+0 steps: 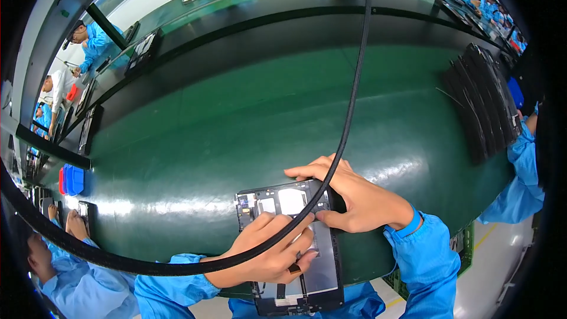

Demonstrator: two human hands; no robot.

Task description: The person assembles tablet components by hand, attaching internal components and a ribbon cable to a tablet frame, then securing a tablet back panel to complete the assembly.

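An opened tablet [322, 254], its back off and inner parts showing, lies on the green table close to my body. My left hand [269, 251] is over its middle, fingers curled and thumb pressed toward them. Whatever is pinched there, if anything, is too small to make out; a small dark piece shows under the fingers. Around the tablet's far right corner is my right hand [360, 198], its thumb at the side edge and its fingers at the far edge, gripping it. A thick black cable [354, 88] crosses the view in front of my left hand.
A row of black tablet-like panels [484, 103] leans at the right of the green table [236, 124], beside a co-worker's sleeve [514, 189]. Blue and red bins [74, 179] stand at the left, near another co-worker's hands [74, 224]. A dark shelf [266, 35] spans the far side.
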